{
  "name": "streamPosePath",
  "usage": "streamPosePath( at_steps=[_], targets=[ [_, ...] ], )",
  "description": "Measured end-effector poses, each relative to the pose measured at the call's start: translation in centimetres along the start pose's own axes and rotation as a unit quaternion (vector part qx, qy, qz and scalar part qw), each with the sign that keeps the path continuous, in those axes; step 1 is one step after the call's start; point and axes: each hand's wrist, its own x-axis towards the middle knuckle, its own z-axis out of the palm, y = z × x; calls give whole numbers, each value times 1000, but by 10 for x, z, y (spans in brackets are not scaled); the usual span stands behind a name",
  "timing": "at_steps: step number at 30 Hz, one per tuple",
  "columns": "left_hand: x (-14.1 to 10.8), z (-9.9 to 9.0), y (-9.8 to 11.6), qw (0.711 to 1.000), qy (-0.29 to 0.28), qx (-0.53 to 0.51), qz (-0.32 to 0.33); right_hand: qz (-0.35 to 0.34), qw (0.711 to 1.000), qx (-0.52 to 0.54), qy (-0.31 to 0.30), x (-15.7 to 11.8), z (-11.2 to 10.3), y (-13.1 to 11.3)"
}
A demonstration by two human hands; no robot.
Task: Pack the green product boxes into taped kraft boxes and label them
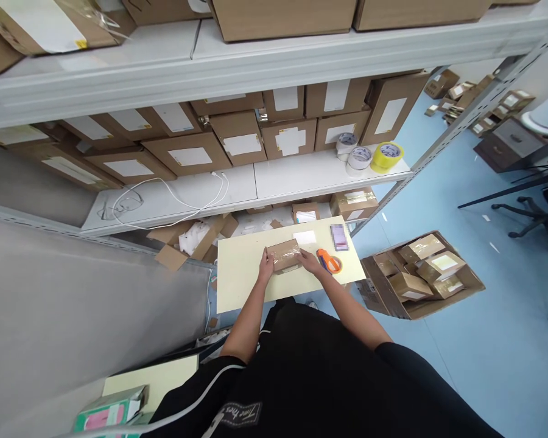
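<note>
A small brown cardboard box with shiny clear tape across its top is held between my two hands over the pale yellow tabletop. My left hand grips its left end, and my right hand holds the right end. Just right of my right hand lies an orange tape dispenser with a roll on it. A white paper label rests behind the box. Farther right is a purple item, its surface blurred.
A large open carton holding several taped boxes stands on the floor at right. Shelves ahead carry labelled boxes, tape rolls and a white cable. An open box sits left behind the table.
</note>
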Motion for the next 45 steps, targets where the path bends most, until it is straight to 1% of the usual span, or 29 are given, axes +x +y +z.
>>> streamPosePath(
  at_steps=[2,4,6,8,9,11,13,15,18,20,23,25,28,31,35,37,41,43,45],
  targets=[
    [-5,-8,-1,1000,-10,-2,14,-6,999,49,-17,3,-6,-6],
    [-11,-18,-4,998,-25,-21,51,-13,994,103,-13,4,-8,-8],
    [-18,-30,-7,994,-46,-40,93,-16,989,148,-4,1,-5,-6],
    [-21,-41,-12,990,-67,-33,119,-7,985,169,-17,-2,-1,-1],
    [-22,-45,-14,990,-72,-24,118,3,985,169,-23,-3,1,2],
    [-21,-49,-21,993,-68,-7,93,25,987,157,-22,-2,4,8],
    [-16,-48,-27,997,-53,1,59,37,989,145,-4,3,5,12],
    [-9,-43,-31,998,-37,21,43,35,989,145,9,11,4,14],
    [8,-31,-31,996,-4,88,28,31,990,131,31,28,1,15],
    [20,-23,-28,992,7,128,-9,42,993,96,46,40,-1,18],
    [32,-13,-26,984,-19,163,-73,85,993,47,64,63,-5,26],
    [33,-6,-30,976,-37,184,-110,122,989,25,81,82,-8,32],
    [28,5,-39,969,-30,195,-148,168,981,-9,96,113,-12,42],
    [25,8,-49,972,-24,177,-155,205,974,-51,84,144,-13,48],
    [33,-3,-58,976,-50,162,-138,270,954,-109,69,177,-3,52],
    [38,-8,-60,974,-70,164,-137,294,942,-137,83,190,6,53],
    [42,-11,-65,976,-82,146,-139,302,924,-191,133,209,22,58],
    [42,-10,-66,978,-81,136,-135,306,922,-191,141,215,24,62],
    [42,-10,-65,979,-79,134,-133,309,922,-180,146,217,22,67]
  ],
)
